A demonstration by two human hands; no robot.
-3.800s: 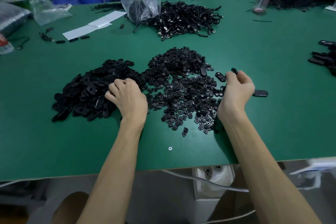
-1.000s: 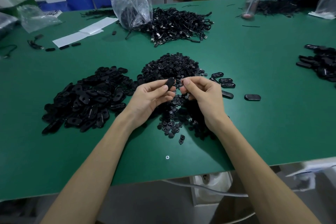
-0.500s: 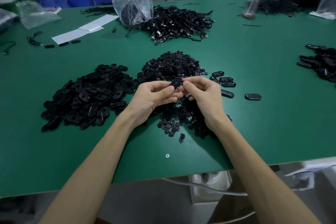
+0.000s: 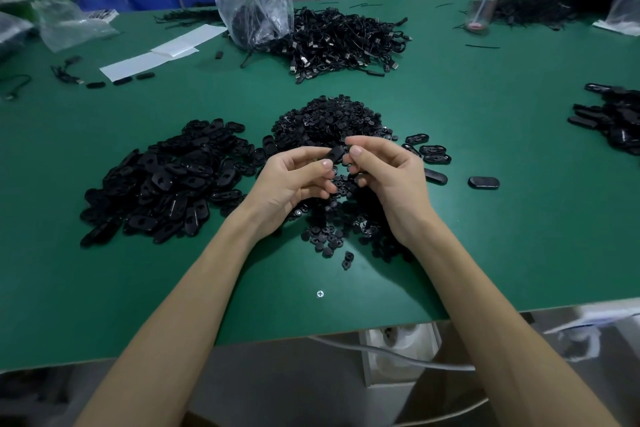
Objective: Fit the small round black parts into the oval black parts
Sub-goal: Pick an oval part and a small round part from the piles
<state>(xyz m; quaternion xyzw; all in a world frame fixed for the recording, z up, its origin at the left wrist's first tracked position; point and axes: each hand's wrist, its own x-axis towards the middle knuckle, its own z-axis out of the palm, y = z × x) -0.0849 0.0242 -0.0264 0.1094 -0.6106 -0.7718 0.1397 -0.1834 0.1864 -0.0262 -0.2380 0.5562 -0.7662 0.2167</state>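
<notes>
Left hand (image 4: 287, 180), right hand (image 4: 391, 177) — oval part (image 4: 334, 154) pinched between

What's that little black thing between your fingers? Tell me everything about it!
It is one oval black part: small, smooth and dark, faintly shiny like plastic. It is held up off the green table, tilted with its right end higher, above the heap of small round black parts. The left hand pinches its lower end, and the right hand closes thumb and finger on its upper end. Whether a round part already sits inside is hidden.
</notes>
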